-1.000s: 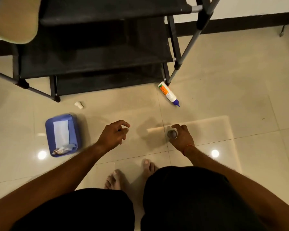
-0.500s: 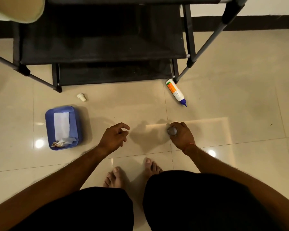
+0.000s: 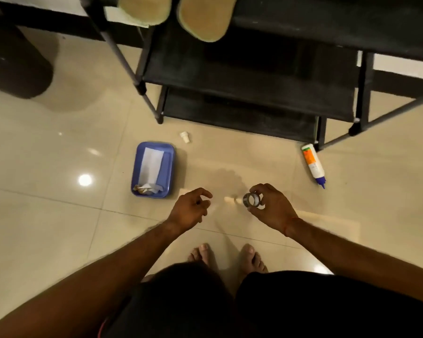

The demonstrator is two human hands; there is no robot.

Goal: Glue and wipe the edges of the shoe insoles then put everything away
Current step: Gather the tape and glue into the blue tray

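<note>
- Your right hand pinches a small ring-shaped roll between thumb and fingertips, seemingly clear of the floor; you look to be gathering it up.
- Your left hand hangs beside it, fingers loosely curled round nothing, free for the next pickup.
- Both insoles lie on the shoe rack's top shelf, so the gluing looks done.
- Floor items not yet collected: the glue bottle on its side by a rack leg, a white cap well apart from it, and the blue tray holding paper and a crumpled wipe.
</note>
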